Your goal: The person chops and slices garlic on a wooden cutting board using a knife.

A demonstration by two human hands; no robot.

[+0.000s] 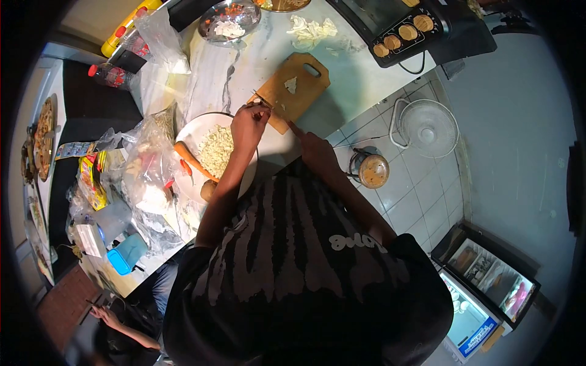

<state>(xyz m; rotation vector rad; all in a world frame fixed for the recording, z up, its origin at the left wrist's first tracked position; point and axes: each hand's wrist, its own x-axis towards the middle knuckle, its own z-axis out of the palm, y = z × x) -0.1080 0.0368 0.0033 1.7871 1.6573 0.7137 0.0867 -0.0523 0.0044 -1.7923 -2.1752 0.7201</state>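
Note:
A wooden cutting board (308,91) lies on the counter, with a pale piece of food (291,85) and small scraps on it. My left hand (250,124) is over the board's near left corner, fingers pinched together; what they hold is hidden. My right hand (317,152) is closed at the near edge, index finger stretched forward along what appears to be a knife (262,99), mostly covered by my left hand. Left of my left forearm, a white plate (190,131) bears chopped pale food (215,152), a carrot (194,160), red chilies (187,169) and a brown roundish item (208,190).
A metal bowl (207,33) with chopped food and pale peelings (312,30) are at the back. Plastic bags (149,161) and bottles (113,77) crowd the left. A black oven (397,36) stands back right. A fan (427,129) is on the floor. Another person's hand (107,316) shows lower left.

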